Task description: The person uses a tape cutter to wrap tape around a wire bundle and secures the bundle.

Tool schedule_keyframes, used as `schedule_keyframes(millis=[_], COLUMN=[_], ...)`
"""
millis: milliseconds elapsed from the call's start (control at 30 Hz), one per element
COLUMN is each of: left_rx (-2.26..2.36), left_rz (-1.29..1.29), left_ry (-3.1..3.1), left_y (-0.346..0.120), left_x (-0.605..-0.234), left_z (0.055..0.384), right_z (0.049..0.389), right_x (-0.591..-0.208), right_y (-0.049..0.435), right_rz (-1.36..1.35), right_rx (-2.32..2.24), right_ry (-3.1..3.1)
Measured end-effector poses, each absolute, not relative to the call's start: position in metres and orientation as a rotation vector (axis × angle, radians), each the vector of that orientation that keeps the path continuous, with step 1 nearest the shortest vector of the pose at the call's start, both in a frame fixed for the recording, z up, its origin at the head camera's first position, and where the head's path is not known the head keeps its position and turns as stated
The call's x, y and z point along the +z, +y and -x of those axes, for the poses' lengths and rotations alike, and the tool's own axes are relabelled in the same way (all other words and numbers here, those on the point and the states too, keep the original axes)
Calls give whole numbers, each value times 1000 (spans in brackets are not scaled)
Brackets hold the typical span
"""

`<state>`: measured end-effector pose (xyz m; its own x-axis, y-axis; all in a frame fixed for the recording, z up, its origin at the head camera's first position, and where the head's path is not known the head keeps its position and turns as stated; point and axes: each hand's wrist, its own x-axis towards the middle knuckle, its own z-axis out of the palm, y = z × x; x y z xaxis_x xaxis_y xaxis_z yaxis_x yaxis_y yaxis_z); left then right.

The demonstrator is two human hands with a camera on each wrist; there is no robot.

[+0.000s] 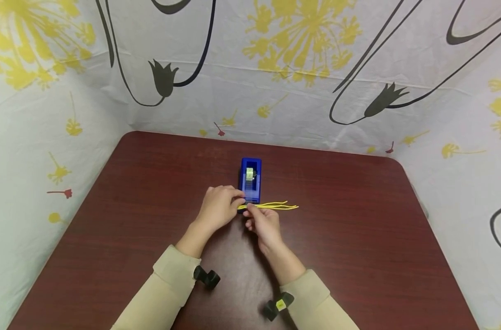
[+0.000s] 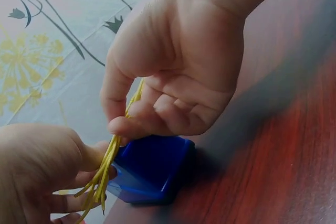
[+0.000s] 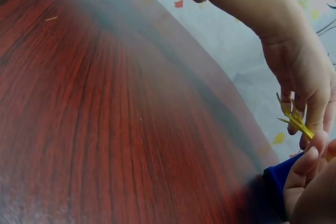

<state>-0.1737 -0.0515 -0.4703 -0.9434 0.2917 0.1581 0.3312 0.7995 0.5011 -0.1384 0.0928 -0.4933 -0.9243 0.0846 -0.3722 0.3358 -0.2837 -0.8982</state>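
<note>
My right hand (image 1: 266, 229), angled in from 5 o'clock: thumb and fingers pinching yellow strands (image 1: 281, 207), ends trailing toward 3, right at 6 o'clock end of blue tape dispenser (image 1: 252, 195). My left hand (image 1: 218, 206), in from 7, fingers aimed toward 3; honestly can't tell if they're pinching too.

Yellow strands (image 2: 109, 155) in fingers (image 2: 113, 100) — dispenser (image 2: 157, 163) behind.

Left fingers (image 1: 235, 193) and right fingers (image 1: 256, 212) pinch, seemingly touching.
</note>
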Motion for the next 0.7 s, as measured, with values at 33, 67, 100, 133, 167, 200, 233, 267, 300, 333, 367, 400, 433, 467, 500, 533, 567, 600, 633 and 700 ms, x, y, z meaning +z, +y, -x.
schedule_keyframes(millis=[33, 67, 100, 133, 167, 200, 233, 267, 300, 333, 367, 400, 433, 467, 500, 533, 567, 600, 633, 700], left_rx=[-826, -817, -810, -805, -801, -801, -800, -799, -804, -813, -826, -841, -859, -882, -911, -938, -966, -1001, -1038, -1098], left_rz=[496, 491, 487, 484, 481, 477, 473, 468, 463, 458, 452, 450, 450, 447, 443, 440, 439, 434, 425, 411], left_ry=[-2916, -2919, -2921, -2922, -2922, -2923, -2926, -2927, -2926, -2925, -2925, -2923, -2919, -2916, -2913, -2911, -2907, -2905, -2903, -2904], left_y=[-51, -50, -50, -49, -49, -48, -48, -48, -48, -48, -48, -48, -48, -48, -49, -49, -50, -51, -51, -53], left_x=[-471, -471, -471, -471, -471, -471, -471, -471, -471, -471, -471, -471, -471, -472, -472, -473, -474, -474, -474, -474], left_z=[173, 173, 173, 173, 173, 173, 173, 173, 173, 173, 173, 173, 173, 173, 173, 174, 174, 174, 174, 173], right_z=[139, 139, 139, 140, 140, 140, 140, 140, 140, 140, 139, 139, 138, 138, 138, 137, 137, 136, 136, 135], right_x=[-494, -494, -495, -495, -495, -495, -495, -495, -495, -495, -495, -495, -495, -495, -496, -496, -497, -498, -498, -500], right_y=[93, 93, 93, 93, 93, 93, 93, 93, 93, 93, 93, 93, 93, 93, 93, 92, 92, 91, 91, 90], right_rz=[-519, -512, -502, -495, -488, -481, -475, -471, -465, -460, -452, -439, -431, -424, -417, -415, -414, -416, -426, -440], right_rx=[-2343, -2350, -2356, -2363, -2369, -2375, -2380, -2383, -2385, -2388, -2391, -2396, -2398, -2401, -2405, -2408, -2411, -2410, -2407, -2399], right_ry=[1782, 1790, 1796, 1801, 1802, 1800, 1797, 1794, 1791, 1788, 1783, 1780, 1777, 1774, 1770, 1764, 1760, 1757, 1754, 1751])
